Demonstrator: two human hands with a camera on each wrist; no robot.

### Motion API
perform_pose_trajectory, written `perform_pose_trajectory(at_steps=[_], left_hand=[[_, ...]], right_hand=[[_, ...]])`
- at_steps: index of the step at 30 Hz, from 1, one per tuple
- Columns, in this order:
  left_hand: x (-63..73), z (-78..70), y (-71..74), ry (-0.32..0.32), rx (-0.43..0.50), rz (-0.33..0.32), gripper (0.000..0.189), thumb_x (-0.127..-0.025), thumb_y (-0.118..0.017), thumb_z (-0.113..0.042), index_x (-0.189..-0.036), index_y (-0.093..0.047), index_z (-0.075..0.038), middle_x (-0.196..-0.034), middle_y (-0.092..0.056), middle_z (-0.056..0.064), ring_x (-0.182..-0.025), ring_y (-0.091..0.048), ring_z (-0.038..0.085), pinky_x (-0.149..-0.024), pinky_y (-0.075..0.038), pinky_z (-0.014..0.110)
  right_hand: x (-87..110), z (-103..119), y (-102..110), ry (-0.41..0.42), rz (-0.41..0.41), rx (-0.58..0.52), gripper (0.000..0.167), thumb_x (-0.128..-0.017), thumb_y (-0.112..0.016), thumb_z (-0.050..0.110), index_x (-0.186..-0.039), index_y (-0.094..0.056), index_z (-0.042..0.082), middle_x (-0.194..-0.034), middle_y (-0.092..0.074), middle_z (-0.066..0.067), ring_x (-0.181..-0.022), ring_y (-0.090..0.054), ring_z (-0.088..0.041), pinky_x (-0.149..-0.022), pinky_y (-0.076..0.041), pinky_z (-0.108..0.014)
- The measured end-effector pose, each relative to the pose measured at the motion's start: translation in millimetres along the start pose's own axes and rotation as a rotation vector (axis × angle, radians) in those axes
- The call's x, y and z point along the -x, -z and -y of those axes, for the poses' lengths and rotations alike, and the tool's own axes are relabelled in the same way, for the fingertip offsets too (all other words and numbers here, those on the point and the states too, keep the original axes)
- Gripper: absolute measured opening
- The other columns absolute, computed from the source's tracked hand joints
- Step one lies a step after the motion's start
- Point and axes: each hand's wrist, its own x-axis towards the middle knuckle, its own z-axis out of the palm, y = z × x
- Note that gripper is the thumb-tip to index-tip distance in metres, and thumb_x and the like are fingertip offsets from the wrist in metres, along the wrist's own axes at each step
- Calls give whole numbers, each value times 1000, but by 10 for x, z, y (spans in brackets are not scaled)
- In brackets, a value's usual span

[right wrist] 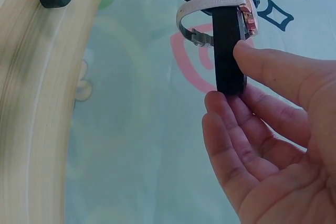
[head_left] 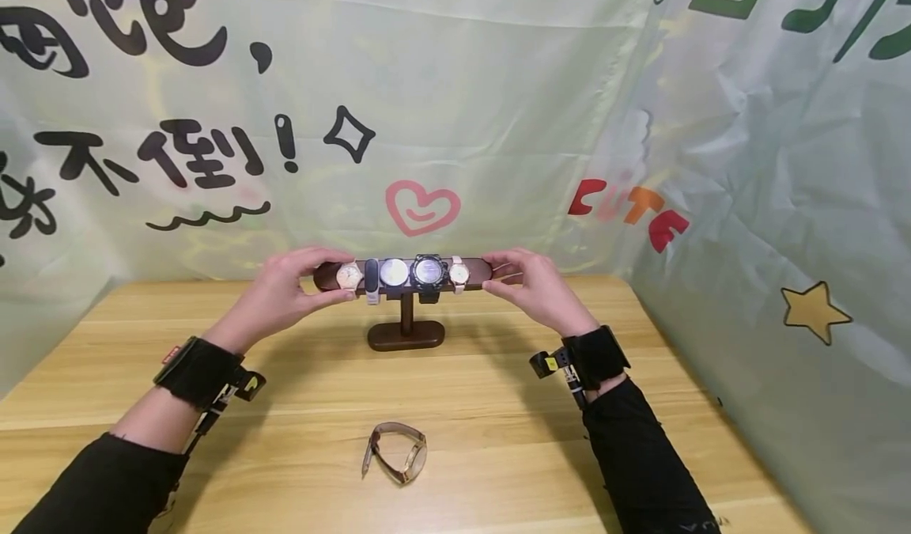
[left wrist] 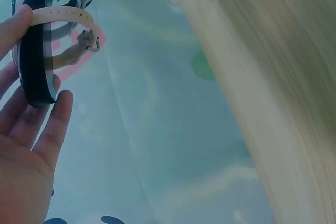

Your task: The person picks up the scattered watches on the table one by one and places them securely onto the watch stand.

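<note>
A dark wooden watch stand (head_left: 406, 336) stands near the back of the table, several watches strapped along its crossbar (head_left: 480, 271). My left hand (head_left: 279, 287) holds the bar's left end, its thumb against the pale watch (head_left: 349, 276) there. My right hand (head_left: 532, 282) pinches the right end, beside a small white-strapped watch (head_left: 459, 274). Between these sit a slim dark-faced band (head_left: 372, 276), a round bright-faced watch (head_left: 394, 273) and a chunky black watch (head_left: 429, 270). In the right wrist view, thumb and fingers meet the bar's end (right wrist: 229, 56).
A brown-strapped watch (head_left: 398, 453) lies on its side on the wooden table (head_left: 484, 455), nearer to me. Printed cloth (head_left: 498, 107) hangs behind the table, and another cloth panel (head_left: 754, 202) runs along its right side.
</note>
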Motion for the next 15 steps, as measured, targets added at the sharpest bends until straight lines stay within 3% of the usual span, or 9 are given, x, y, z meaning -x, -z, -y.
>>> perform_pose_trajectory(at_steps=[6, 15], left_hand=[[-19, 8, -23, 3, 9, -1, 45, -89, -91, -20, -131, -76, -15, -127, -77, 7, -91, -65, 15, -75, -52, 24], [-6, 34, -19, 9, -1, -5, 46, -89, -91, -20, -131, -76, -15, -126, -77, 7, -93, -67, 15, -78, -53, 27]], right_hand=[[5, -31, 18, -5, -1, -1, 47, -101, -76, 17, -146, -64, 9, -139, -67, -14, -125, -69, -32, -109, -59, -47], [-11, -24, 4, 1, -3, 22, 46, -100, -78, 18, -144, -65, 10, -136, -69, -13, -122, -71, -31, -106, -60, -48]])
